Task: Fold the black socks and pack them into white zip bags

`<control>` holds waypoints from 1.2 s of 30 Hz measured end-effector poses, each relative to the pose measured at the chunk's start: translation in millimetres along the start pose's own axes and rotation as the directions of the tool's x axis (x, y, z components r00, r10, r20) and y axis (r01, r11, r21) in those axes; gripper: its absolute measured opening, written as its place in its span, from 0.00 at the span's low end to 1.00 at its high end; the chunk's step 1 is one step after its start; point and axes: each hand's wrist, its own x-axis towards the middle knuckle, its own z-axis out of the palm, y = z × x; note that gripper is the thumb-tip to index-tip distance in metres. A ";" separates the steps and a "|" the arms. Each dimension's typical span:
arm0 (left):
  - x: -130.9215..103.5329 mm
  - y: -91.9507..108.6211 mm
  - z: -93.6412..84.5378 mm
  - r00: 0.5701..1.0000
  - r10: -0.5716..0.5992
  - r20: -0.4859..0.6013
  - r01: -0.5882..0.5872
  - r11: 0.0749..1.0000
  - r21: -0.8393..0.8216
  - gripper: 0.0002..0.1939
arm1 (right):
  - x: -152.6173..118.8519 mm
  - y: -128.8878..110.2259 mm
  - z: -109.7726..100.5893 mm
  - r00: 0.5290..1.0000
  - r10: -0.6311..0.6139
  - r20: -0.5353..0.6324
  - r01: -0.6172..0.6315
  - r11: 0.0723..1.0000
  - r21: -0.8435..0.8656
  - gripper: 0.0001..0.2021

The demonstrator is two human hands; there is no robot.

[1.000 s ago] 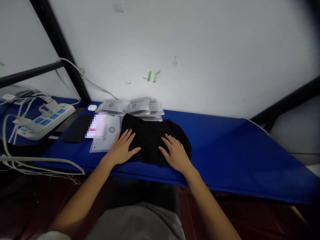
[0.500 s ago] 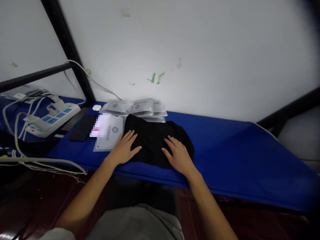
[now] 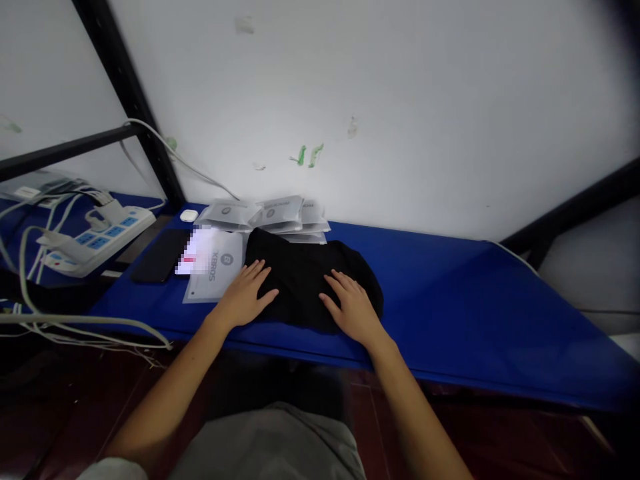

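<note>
While left hand (image 3: 244, 295) and right hand (image 3: 353, 309) spread over black cloth (image 3: 299, 280), pouch (image 3: 217, 272) label ending "BROS"

Slight leftward shift in view since half a second ago; black cloth (image 3: 299, 283), power strip (image 3: 106, 239) alike

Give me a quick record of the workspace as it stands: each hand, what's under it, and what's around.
Left hand: open, fingers spread, on the left part of the black cloth
Right hand: open, on the cloth's right part
Cloth: lying on the blue table, near its front edge
Left of cloth: flat printed pouch; dark phone-like slab farther left
Behind cloth: several overlapping pouches by the wall
Far left: white power strip with plugs in it
Unclear: bright patch beside slab, pixelated
</note>
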 end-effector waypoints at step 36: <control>-49.2 15.7 -3.4 0.978 0.199 -0.060 -0.193 0.977 0.093 0.26 | -47.9 -27.3 -28.0 0.978 -0.202 0.053 0.194 0.972 0.131 0.22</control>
